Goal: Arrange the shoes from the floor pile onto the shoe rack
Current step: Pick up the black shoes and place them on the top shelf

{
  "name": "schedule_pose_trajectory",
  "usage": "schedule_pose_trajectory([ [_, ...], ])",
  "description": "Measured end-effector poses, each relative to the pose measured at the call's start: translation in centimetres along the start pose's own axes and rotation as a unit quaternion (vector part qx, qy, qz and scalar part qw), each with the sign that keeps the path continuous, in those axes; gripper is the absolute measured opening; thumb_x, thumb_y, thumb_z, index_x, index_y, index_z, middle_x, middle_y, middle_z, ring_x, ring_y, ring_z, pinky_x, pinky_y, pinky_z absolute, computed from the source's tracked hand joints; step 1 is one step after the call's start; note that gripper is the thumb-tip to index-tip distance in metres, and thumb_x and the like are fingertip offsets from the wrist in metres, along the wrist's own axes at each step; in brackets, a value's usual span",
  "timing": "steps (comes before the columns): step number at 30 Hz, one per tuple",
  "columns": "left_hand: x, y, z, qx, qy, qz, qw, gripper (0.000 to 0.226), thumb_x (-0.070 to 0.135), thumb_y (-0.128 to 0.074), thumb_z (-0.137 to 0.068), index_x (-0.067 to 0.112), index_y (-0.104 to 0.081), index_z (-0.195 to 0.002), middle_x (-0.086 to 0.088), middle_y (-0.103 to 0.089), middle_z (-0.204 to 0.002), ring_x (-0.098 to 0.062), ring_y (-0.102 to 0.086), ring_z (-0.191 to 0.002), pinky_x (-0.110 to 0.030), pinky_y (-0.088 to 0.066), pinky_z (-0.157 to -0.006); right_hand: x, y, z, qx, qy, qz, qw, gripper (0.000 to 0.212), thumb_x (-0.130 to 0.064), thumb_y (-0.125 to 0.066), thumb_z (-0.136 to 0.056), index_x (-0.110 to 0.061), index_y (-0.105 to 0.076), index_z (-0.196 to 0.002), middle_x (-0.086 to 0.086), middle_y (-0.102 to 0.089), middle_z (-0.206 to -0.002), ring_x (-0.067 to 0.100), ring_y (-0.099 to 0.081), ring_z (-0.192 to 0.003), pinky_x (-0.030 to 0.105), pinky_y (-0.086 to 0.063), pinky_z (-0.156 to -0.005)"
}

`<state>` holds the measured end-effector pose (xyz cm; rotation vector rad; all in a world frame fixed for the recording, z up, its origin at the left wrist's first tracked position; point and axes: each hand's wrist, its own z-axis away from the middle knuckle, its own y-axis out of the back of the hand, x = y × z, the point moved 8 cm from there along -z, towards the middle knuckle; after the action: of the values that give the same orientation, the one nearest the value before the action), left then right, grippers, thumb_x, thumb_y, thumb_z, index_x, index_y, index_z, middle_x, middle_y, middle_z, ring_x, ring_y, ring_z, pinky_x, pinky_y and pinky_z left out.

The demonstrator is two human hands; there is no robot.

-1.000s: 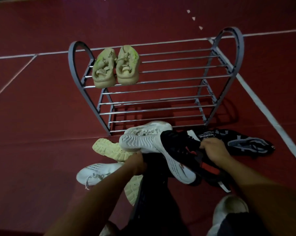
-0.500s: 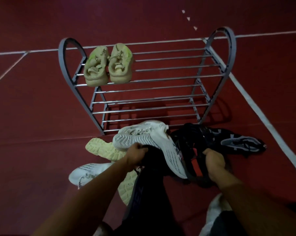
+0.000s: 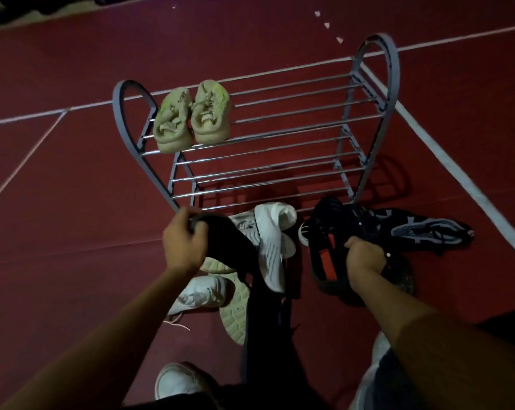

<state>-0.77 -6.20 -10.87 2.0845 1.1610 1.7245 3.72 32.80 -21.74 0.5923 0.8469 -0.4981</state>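
Nearest the camera, the left hand (image 3: pixel 182 247) curled round the end of a black shoe (image 3: pixel 223 241) whose sole showed white along its edge, lifted above the floor pile (image 3: pixel 220 294). The right hand (image 3: pixel 365 257) gripped a second black shoe with red trim (image 3: pixel 327 255), also raised off the red floor (image 3: pixel 58 232). Below and between them lay pale and white shoes, some sole-up and touching; a dark grey shoe (image 3: pixel 421 230) lay just beside the right hand's load. Beyond stood the shoe rack (image 3: pixel 279 137), with 1 beige pair (image 3: pixel 191 116) at the left end of its top tier; the remaining bars were bare.

The 2 held shoes appeared to be a pair, so the step probably called for turning both sole-down, toes pointing the same way, and setting them side by side across at least 2 bars so neither tipped through. Placing them just beside the beige pair would save space.
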Motion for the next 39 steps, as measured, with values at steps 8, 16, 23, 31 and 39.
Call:
schedule_pose_trajectory([
  [8,1.6,-12.8,20.1,-0.527,-0.446,-0.251,0.679,0.062,0.068,-0.049,-0.088,0.014,-0.067,-0.11,-0.011,-0.065,-0.11,-0.031,-0.06,-0.101,-0.037,-0.051,-0.09,1.7,0.4,0.8,-0.035,-0.011,0.083,0.996,0.023,-0.017,-0.065,-0.084,-0.009,-0.056,-0.064,0.009,-0.057,-0.073,0.026,-0.052,-0.062,0.045,-0.056,-0.078],
  [16,-3.0,-13.8,18.3,-0.507,-0.35,-0.423,0.665,0.05,0.02,-0.047,-0.101,0.008,-0.041,-0.15,-0.015,-0.04,-0.155,-0.036,-0.039,-0.142,-0.048,-0.034,-0.113,3.6,0.1,-0.1,-0.121,-0.039,0.146,0.981,0.016,-0.01,-0.066,-0.084,0.004,-0.059,-0.09,0.017,-0.059,-0.102,0.032,-0.055,-0.084,0.038,-0.045,-0.075],
  [23,-5.5,-14.2,16.6,-0.499,-0.324,-0.509,0.622,0.077,0.015,-0.051,-0.097,0.019,-0.014,-0.164,-0.014,-0.021,-0.168,-0.04,-0.019,-0.154,-0.05,-0.025,-0.123,5.0,-2.6,1.2,-0.202,-0.037,0.184,0.961,0.012,0.0,-0.047,-0.096,0.003,-0.056,-0.105,0.022,-0.07,-0.108,0.037,-0.069,-0.096,0.043,-0.057,-0.076],
  [31,-3.5,-13.7,12.4,-0.5,-0.349,-0.428,0.667,0.062,0.056,-0.055,-0.084,0.011,-0.056,-0.127,-0.011,-0.068,-0.11,-0.032,-0.061,-0.102,-0.041,-0.052,-0.086,6.9,-6.0,2.1,-0.325,0.041,0.373,0.868,0.042,-0.02,-0.074,-0.085,-0.011,-0.052,-0.12,0.007,-0.054,-0.118,0.026,-0.056,-0.11,0.027,-0.044,-0.085],
  [39,-11.3,-5.2,7.0,-0.341,0.221,-0.044,0.913,0.038,0.037,-0.048,-0.093,0.006,-0.067,-0.083,-0.008,-0.067,-0.081,-0.024,-0.061,-0.078,-0.039,-0.05,-0.073,11.6,-4.9,0.1,-0.322,0.009,0.401,0.858,0.108,-0.033,-0.087,-0.071,-0.007,-0.024,-0.155,0.014,-0.046,-0.15,0.033,-0.05,-0.133,0.037,-0.043,-0.111],
])
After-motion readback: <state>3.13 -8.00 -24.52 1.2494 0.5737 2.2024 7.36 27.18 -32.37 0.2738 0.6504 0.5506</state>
